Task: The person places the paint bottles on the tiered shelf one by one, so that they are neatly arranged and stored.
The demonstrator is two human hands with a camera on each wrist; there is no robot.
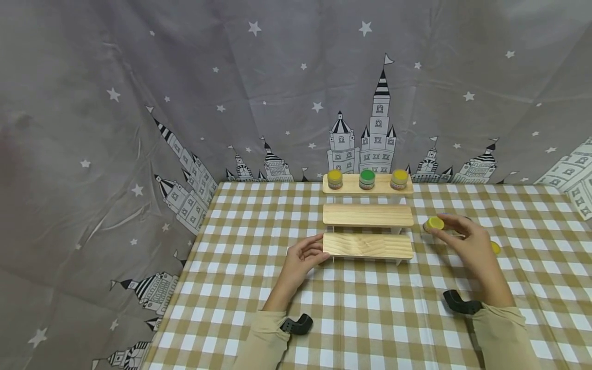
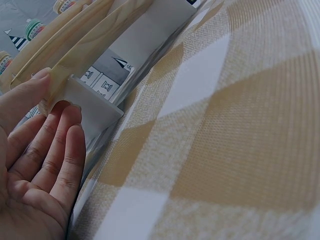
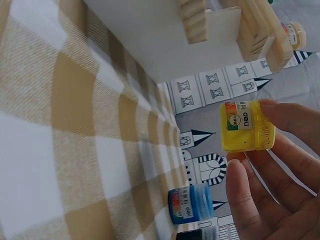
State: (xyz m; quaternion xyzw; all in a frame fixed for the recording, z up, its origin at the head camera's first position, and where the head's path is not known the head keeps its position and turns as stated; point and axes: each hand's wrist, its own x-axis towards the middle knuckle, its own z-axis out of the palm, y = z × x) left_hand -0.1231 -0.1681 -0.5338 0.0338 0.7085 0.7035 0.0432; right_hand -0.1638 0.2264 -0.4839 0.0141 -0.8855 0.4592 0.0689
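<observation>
A three-tier wooden display stand (image 1: 367, 245) stands on the table. My left hand (image 1: 300, 259) grips the left end of its lowest board; in the left wrist view the thumb lies on the board and fingertips sit under it, beside a white support (image 2: 95, 102). To the right of the stand, my right hand (image 1: 474, 246) pinches a small yellow paint jar (image 3: 245, 127) between thumb and fingers, held up off the cloth. On the top tier stand a yellow jar (image 1: 335, 180), a green jar (image 1: 367, 180) and another yellowish jar (image 1: 399, 180). The two lower boards are bare.
Near the right hand, a blue paint jar (image 3: 189, 204) and a dark jar (image 3: 197, 234) stand on the checked tablecloth (image 1: 231, 288). A yellow lid (image 1: 496, 247) shows partly behind the right wrist. A grey castle-print curtain (image 1: 277, 103) hangs behind the table.
</observation>
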